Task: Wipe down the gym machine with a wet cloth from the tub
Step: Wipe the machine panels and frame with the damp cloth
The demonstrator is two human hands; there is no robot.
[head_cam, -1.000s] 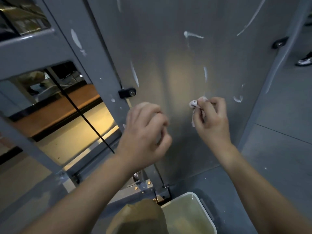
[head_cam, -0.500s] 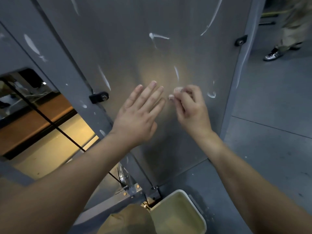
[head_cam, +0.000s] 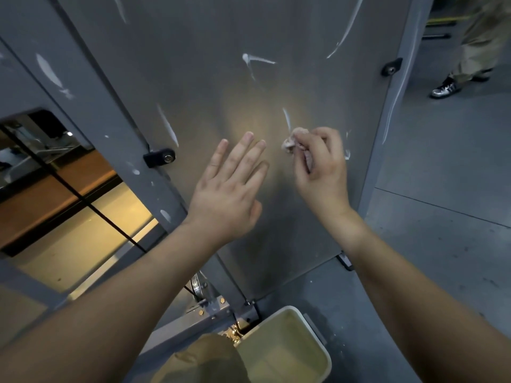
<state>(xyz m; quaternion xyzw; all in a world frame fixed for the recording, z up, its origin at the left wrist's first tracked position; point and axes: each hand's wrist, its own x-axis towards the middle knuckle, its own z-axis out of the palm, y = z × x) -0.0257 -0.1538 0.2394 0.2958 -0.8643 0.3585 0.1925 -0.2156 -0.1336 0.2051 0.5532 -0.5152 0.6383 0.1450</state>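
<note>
The gym machine's grey metal panel (head_cam: pixel 226 78) stands upright in front of me, streaked with white smears. My right hand (head_cam: pixel 320 167) pinches a small crumpled white cloth (head_cam: pixel 293 139) against the panel, just below one smear. My left hand (head_cam: pixel 229 186) lies flat beside it, fingers straight and spread on the panel. At the machine's foot, bottom centre, stands the white tub (head_cam: pixel 326 363) with yellowish water in it.
A black bolt bracket (head_cam: pixel 159 158) sits on the frame post at left, another (head_cam: pixel 391 67) at upper right. A cable and pulley (head_cam: pixel 197 286) run low beside the tub. Another person's legs and shoes (head_cam: pixel 448 84) stand on the grey floor, far right.
My left hand has uncurled from a loose fist and now lies flat on the panel. My right hand keeps the cloth at about the same spot on the panel.
</note>
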